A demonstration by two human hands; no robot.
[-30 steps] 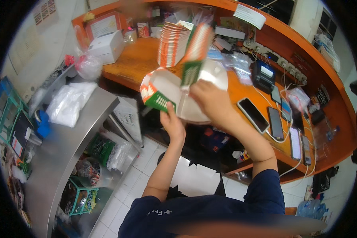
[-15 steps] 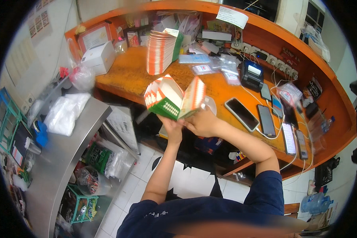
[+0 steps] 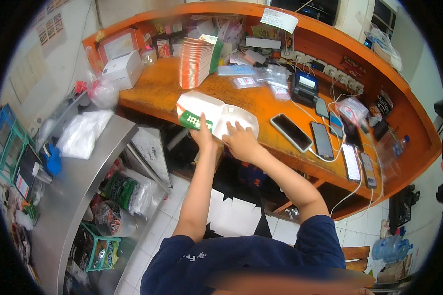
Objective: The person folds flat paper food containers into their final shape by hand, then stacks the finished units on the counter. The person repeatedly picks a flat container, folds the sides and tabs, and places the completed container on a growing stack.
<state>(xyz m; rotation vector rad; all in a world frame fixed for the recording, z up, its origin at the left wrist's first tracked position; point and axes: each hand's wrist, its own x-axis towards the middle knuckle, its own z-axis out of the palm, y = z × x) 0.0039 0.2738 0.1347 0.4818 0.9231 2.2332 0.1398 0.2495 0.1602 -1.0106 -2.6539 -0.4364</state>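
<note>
In the head view, the only view here, the person leans over the orange counter (image 3: 162,93) and works with both hands on a white folded carton (image 3: 216,115) that has a green printed side. The carton lies at the front edge of the counter, just before the stack of flat cartons (image 3: 196,63) standing upright behind it. The left hand (image 3: 203,133) is closed on the near green flap, thumb and fingers pinching it, and the right hand (image 3: 238,141) is not clenched: it lies open with the fingers spread flat on the white top panel, pressing it down. I judge that the main risk is the position of the carton, because a part of it seems to reach over the counter edge; if the right hand pushes too hard, or the left one pulls the flap toward the body, the carton could tip and fall to the tiled floor (image 3: 147,241) below. A second risk is the flap itself (thin cardboard bends easily), which may crease or tear if it is forced at a wrong angle. Just to the right lies a black phone (image 3: 291,132) with a white cable, with more phones beyond it, near the right forearm; a wide move of the elbow could push the phone or catch the cable. The stack behind looks tilted, so a bump from the carton might make it topple.
</note>
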